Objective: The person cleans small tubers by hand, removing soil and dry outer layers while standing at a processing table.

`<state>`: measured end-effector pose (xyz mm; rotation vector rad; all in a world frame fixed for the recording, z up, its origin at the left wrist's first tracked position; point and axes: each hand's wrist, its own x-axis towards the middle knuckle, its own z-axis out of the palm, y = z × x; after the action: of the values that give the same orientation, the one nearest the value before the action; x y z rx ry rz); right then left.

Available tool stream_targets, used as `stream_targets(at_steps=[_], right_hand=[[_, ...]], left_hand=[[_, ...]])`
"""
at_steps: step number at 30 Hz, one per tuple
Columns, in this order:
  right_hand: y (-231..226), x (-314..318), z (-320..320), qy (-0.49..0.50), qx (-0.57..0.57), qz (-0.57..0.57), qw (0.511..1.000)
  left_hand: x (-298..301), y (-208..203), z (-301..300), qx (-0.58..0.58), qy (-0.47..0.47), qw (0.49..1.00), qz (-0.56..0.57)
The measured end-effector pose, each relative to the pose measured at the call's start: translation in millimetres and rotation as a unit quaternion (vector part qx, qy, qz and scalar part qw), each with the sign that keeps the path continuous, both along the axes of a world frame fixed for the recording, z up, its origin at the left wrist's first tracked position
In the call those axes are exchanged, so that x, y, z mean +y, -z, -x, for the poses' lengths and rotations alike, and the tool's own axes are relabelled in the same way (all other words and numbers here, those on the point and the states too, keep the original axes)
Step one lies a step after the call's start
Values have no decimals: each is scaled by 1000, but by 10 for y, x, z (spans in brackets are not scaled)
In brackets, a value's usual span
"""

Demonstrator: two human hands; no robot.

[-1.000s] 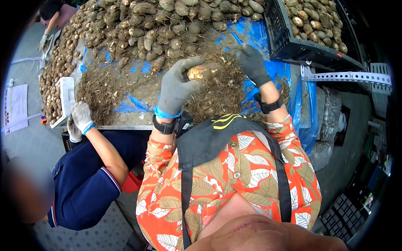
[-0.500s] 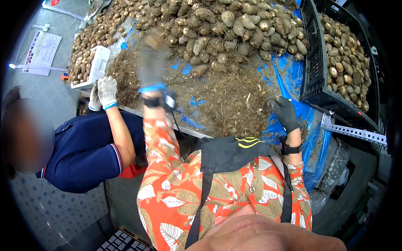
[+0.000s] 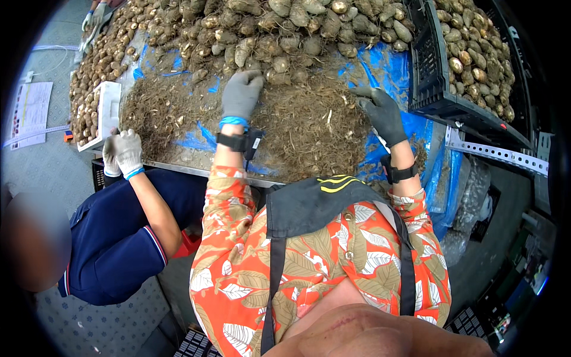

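Note:
My left hand [image 3: 241,96], in a grey glove with a blue band at the cuff, is at the near edge of a heap of brown, hairy taro tubers [image 3: 291,44]. Its fingers are closed and bent rightward; what they hold, if anything, is hidden. To the right, my right hand [image 3: 383,118] hovers in a darker glove by the blue sheet [image 3: 395,77]. Its fingers are bent, the thumb stands apart from them, and no tuber shows in the gap. Between the hands lies a mat of fibrous root trimmings [image 3: 312,134].
A black crate [image 3: 429,77] full of taro stands at right, beside a perforated metal bar [image 3: 499,156]. At left, a co-worker's white-gloved hands [image 3: 124,152] rest near a white tray [image 3: 109,113] of taro. Another gloved hand [image 3: 92,21] shows at far left.
My left hand, blurred and stretched further out with a brown thing at its fingertips, has drawn back and slowed at the heap. The right hand has shifted slightly leftward. The whole view has moved.

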<state>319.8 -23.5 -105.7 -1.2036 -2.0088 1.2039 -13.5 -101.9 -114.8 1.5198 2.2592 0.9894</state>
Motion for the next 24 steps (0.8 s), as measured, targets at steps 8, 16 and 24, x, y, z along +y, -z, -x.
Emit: stream_targets(at_steps=[8,16,24], right_hand=[[141,-113,116,-42,0,39,998],[-128,-55,234,-106,186,30,976],[21,-83,275,-20,251,73,965]], left_hand=[[-197,286,-53,91,-74,990,73],[-105,-210,-1208,-266,131,954,-34],[-108,-219,-1515,-366,170,911,-81]])
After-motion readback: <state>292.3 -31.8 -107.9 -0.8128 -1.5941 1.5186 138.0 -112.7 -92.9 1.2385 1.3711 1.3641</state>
